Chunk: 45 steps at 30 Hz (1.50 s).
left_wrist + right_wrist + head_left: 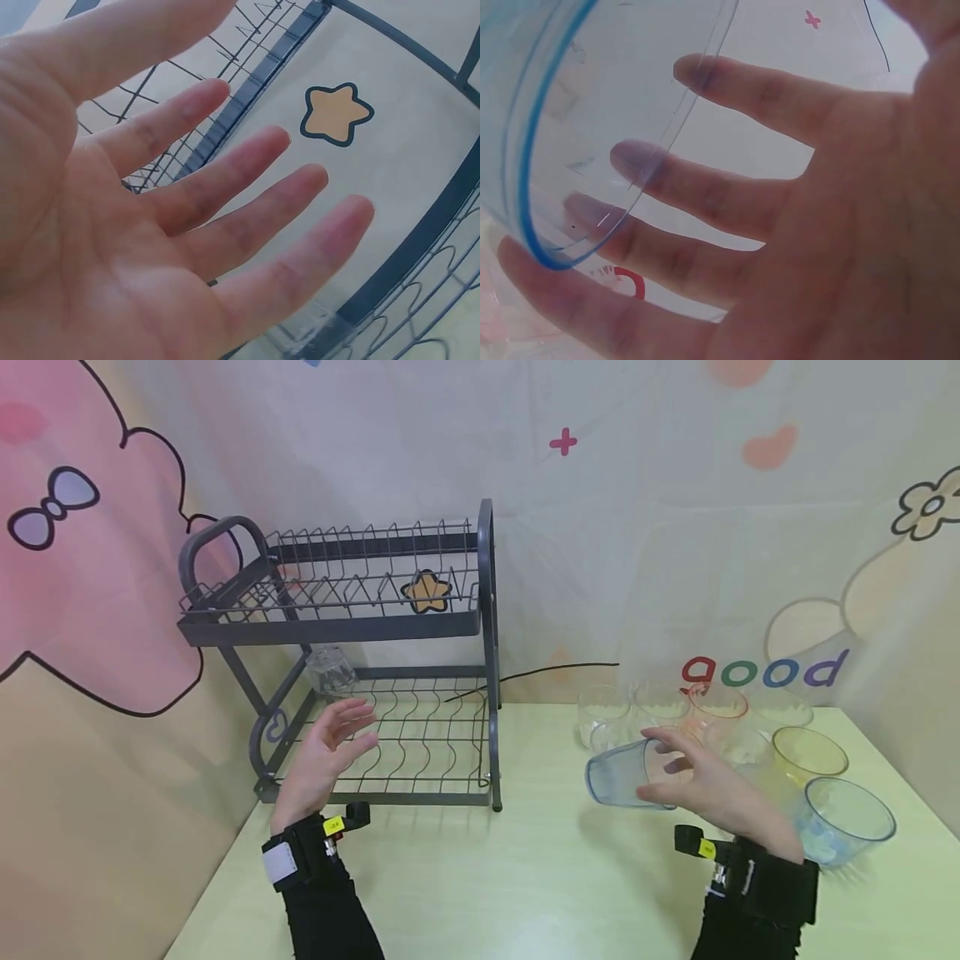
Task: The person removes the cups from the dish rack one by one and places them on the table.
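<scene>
Clear plastic with a blue rim, the tumbler (pixel 626 774) lies on its side in the person's right hand (pixel 708 789), its mouth turned left toward the rack. The right-wrist view shows the fingers (pixel 727 191) spread along the cup's wall, seen through it, more cradling than clamping; the thumb's place cannot be told. A firmer hold seems wise: thin plastic like this would likely slip or flex, so the thumb should oppose the fingers across the wall before the cup travels. The cup sits at the fingertips, ahead of the palm, above the pale green table (pixel 525 877). The left hand (pixel 326 760) is empty, fingers straight and apart, raised in front of the lower shelf of the grey wire dish rack (pixel 480 610), well apart from the cup. Behind the right hand stand more tumblers, among them a yellow-rimmed (pixel 810 756) and a blue-rimmed one (pixel 851 818).
</scene>
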Each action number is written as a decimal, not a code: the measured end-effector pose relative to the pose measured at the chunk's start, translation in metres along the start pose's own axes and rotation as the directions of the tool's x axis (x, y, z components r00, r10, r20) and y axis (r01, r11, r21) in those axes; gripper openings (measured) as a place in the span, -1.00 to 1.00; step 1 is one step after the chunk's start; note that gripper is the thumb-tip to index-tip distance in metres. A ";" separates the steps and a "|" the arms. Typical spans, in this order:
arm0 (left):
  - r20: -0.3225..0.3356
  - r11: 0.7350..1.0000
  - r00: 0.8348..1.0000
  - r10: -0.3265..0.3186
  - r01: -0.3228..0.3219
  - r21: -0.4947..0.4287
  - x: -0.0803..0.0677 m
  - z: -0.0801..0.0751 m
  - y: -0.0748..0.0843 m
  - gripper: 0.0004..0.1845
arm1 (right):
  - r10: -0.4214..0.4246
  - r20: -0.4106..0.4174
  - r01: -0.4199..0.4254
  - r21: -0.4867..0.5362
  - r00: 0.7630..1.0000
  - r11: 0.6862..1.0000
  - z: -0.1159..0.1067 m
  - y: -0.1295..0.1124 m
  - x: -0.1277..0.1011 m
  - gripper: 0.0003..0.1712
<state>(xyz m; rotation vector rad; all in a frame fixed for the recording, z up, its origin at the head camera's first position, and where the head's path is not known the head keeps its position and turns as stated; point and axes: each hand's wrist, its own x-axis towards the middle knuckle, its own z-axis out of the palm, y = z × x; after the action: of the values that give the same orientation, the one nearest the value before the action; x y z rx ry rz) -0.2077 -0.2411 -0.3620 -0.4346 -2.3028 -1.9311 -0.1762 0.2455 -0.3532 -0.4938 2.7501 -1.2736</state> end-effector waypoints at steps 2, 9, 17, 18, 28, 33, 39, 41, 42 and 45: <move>0.019 1.000 1.000 0.005 -0.005 0.019 0.001 -0.003 0.002 -0.36 | -0.007 -0.005 0.007 -0.029 1.000 1.000 -0.003 -0.001 -0.001 -0.08; 0.043 1.000 0.999 0.019 -0.020 0.006 0.002 -0.005 0.006 -0.34 | -0.035 -0.001 0.035 -0.123 0.999 0.992 -0.007 -0.006 -0.003 -0.10; 0.051 0.999 0.997 0.052 -0.052 0.005 0.001 -0.007 0.006 -0.40 | -0.022 -0.002 0.021 -0.216 1.000 0.976 -0.010 -0.006 -0.003 -0.10; 0.053 0.998 0.997 0.058 -0.059 0.008 0.001 -0.007 0.007 -0.41 | -0.017 -0.002 0.016 -0.228 1.000 0.973 -0.011 -0.005 -0.004 -0.11; 0.063 0.999 0.997 0.036 -0.038 0.034 0.003 -0.005 0.008 -0.37 | 0.042 -0.013 -0.044 -0.404 0.999 0.914 -0.008 -0.003 -0.001 -0.13; 0.090 0.994 0.995 0.033 -0.042 0.104 0.011 -0.004 0.013 -0.35 | 0.094 -0.024 -0.095 -0.425 0.995 0.900 -0.001 -0.002 0.002 -0.15; 0.146 0.956 0.989 -0.016 -0.028 0.292 0.026 -0.004 0.016 -0.34 | 0.112 -0.028 -0.113 -0.432 0.993 0.895 0.003 0.000 0.007 -0.19; 0.153 0.926 0.988 -0.032 -0.029 0.376 0.032 -0.003 0.015 -0.33 | 0.119 -0.024 -0.118 -0.428 0.993 0.896 0.003 0.001 0.007 -0.18; 0.153 0.908 0.988 -0.036 -0.032 0.418 0.036 -0.003 0.013 -0.33 | 0.132 -0.024 -0.129 -0.428 0.991 0.894 0.003 0.001 0.007 -0.17; 0.150 0.847 0.988 -0.031 -0.054 0.529 0.049 -0.003 0.011 -0.36 | 0.167 -0.024 -0.161 -0.432 0.986 0.888 0.001 0.001 0.006 -0.14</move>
<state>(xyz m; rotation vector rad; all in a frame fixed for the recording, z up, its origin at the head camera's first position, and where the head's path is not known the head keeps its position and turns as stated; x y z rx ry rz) -0.2516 -0.2352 -0.3384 -0.5399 -2.7780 -1.1913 -0.1824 0.2435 -0.3545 -0.2798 2.9867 -0.6137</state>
